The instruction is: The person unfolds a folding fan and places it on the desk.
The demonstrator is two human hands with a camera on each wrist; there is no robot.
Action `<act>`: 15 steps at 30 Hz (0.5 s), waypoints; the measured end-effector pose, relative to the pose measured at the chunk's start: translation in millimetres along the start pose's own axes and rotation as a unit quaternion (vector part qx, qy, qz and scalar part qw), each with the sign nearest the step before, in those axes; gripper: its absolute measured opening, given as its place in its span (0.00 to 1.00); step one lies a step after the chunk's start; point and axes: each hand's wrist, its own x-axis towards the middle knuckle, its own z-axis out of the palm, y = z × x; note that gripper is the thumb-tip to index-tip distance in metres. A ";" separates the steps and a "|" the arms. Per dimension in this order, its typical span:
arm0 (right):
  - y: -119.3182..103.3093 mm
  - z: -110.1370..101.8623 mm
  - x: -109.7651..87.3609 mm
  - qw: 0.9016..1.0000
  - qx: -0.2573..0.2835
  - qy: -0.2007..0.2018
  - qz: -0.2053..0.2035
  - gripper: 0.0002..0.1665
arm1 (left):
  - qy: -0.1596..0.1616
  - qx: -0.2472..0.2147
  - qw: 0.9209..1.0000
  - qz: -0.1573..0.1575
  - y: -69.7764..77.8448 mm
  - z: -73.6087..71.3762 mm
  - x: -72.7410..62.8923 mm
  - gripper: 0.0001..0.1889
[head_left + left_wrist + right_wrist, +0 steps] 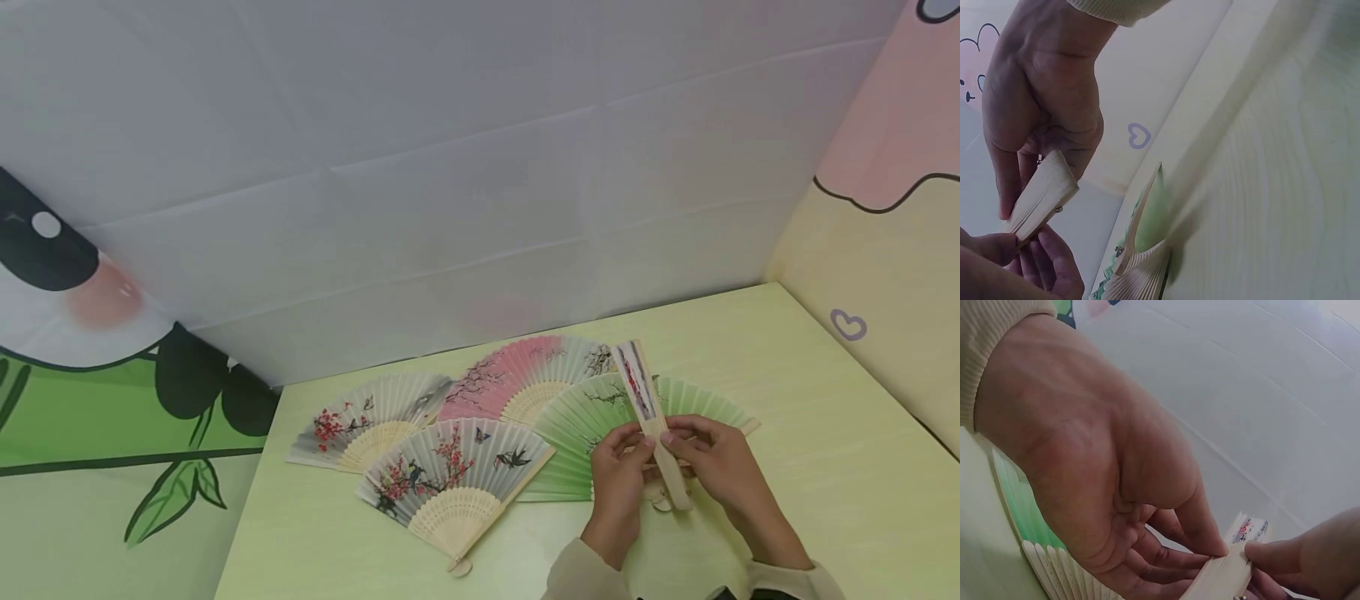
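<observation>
A folded hand fan [637, 383] with pale wooden ribs and a strip of red-flowered cloth is held upright, tilted slightly, above the table. My left hand [617, 487] pinches its wooden lower part from the left, thumb in front. From the other side my right hand [716, 462] pinches the same part with thumb and fingers. In the left wrist view the stacked ribs of the folded fan [1044, 194] lie between both hands. Behind them a green open fan [570, 433] is spread on the table, partly hidden by the hands.
Left of the hands lie more open fans: a grey one with red blossoms [450, 467], a white-grey one [367, 417] and a pink-and-white one [495, 375]. A pale green table [847, 467] carries them. A grey wall [465, 208] stands behind, with a painted panel [885, 275] at right.
</observation>
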 end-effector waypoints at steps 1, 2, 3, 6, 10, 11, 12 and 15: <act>0.0 0.0 -0.5 1.000 0.014 -0.002 0.006 0.24 | 0.002 0.000 1.000 0.000 0.3 -0.1 -0.5 0.10; 0.2 0.0 -0.9 1.000 0.027 -0.004 0.010 0.24 | 0.005 0.000 1.000 0.000 0.7 0.0 -1.0 0.10; 0.5 0.0 -1.2 0.999 0.039 -0.005 0.014 0.25 | 0.008 -0.001 1.000 -0.001 1.1 0.1 -1.4 0.10; 2.0 0.2 -1.4 0.997 0.070 -0.011 0.019 0.25 | 0.015 -0.002 1.000 -0.003 2.2 0.4 -3.0 0.10; 4.4 0.8 -0.6 0.995 0.096 -0.018 0.023 0.25 | 0.022 -0.010 1.000 -0.006 3.5 0.5 -5.3 0.10; 5.0 1.1 -0.3 0.994 0.102 -0.019 0.025 0.25 | 0.024 -0.011 1.000 -0.006 3.6 0.3 -5.8 0.10; 5.5 1.3 0.1 0.994 0.106 -0.019 0.027 0.25 | 0.026 -0.012 1.000 -0.005 3.6 0.1 -6.3 0.10; 6.3 2.1 1.0 0.992 0.115 -0.020 0.037 0.25 | 0.033 -0.010 0.999 -0.001 2.9 -0.6 -7.2 0.10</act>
